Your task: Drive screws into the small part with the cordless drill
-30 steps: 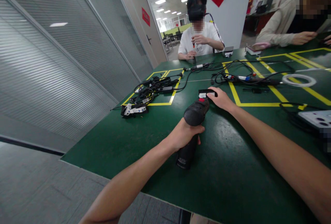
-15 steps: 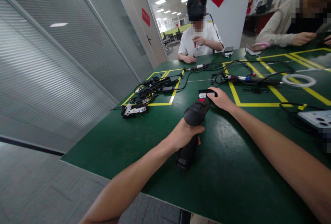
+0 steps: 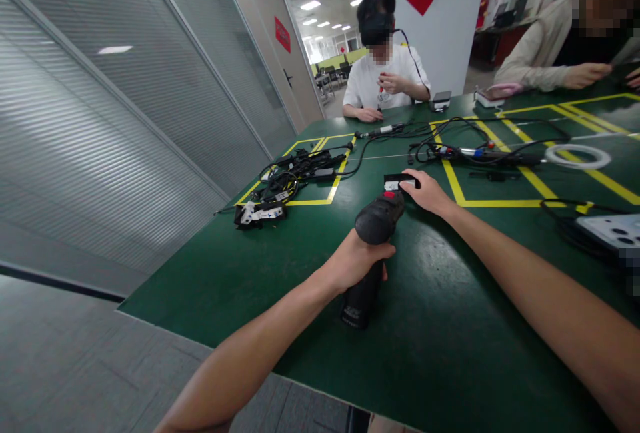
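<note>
My left hand is wrapped round the handle of a black power drill, whose front end points away from me. Just beyond the drill, a small black and white block lies on the green table. The fingers of my right hand grip the right end of this block. Whether the drill's tip touches the block cannot be seen, because the drill body hides it.
A tangle of black cables and a black and white part lie at left. Behind right are more cables, a white ring and a metal box. Across the table sits a person in a white shirt; another is at right.
The person opposite has lowered their head slightly and shifted their raised hand a little. My hands, the drill and the block stay in place.
</note>
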Available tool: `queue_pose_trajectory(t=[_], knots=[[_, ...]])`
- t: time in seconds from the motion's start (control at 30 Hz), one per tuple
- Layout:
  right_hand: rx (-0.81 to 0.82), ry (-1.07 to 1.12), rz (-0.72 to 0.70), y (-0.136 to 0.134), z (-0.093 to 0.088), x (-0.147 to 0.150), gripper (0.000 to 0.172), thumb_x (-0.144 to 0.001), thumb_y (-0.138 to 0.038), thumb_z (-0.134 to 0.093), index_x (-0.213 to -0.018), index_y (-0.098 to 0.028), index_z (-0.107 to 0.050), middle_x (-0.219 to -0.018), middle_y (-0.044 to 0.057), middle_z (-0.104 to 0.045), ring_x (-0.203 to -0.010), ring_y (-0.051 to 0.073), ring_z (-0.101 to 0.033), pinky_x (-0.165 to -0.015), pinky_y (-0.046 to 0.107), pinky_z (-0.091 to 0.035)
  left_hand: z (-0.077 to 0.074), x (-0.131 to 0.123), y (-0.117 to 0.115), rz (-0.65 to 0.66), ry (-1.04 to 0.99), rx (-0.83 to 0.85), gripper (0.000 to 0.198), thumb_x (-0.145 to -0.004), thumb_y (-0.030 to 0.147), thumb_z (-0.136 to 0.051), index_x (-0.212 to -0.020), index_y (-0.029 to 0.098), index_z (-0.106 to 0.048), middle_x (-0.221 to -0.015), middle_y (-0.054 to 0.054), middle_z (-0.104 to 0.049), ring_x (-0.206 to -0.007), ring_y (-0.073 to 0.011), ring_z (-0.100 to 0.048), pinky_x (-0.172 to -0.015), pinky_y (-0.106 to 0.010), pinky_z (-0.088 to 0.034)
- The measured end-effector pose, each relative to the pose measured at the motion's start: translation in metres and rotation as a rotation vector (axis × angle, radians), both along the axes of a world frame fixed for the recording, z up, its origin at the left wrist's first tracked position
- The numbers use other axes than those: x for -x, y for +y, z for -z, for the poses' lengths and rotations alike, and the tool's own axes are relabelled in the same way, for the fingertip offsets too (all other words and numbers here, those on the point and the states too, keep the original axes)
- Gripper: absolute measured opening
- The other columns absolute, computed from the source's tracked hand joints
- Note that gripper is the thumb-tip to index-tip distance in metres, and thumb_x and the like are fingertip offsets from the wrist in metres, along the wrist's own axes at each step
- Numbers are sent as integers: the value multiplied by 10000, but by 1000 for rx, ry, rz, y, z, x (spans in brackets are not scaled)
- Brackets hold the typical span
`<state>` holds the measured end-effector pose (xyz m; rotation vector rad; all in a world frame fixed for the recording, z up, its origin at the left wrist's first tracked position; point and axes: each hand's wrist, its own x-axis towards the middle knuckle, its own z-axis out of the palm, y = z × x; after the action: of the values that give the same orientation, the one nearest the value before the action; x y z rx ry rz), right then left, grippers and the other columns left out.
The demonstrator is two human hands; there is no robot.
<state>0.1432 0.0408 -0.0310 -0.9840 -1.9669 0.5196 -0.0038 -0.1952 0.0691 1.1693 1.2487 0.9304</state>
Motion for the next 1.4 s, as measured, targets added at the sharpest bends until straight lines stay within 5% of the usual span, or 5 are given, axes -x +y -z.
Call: queue_pose_trajectory(t=[1.4], knots=[[32, 4, -2, -1, 0, 0, 414, -840, -413, -532, -1201, -222, -597, -1146, 85, -604, -1025, 239, -585, -931, 375, -428, -6, -3, -2, -35, 7, 24, 163, -688, 183, -611, -799, 151, -496, -644, 36, -505, -409, -95, -538, -410, -221, -421]])
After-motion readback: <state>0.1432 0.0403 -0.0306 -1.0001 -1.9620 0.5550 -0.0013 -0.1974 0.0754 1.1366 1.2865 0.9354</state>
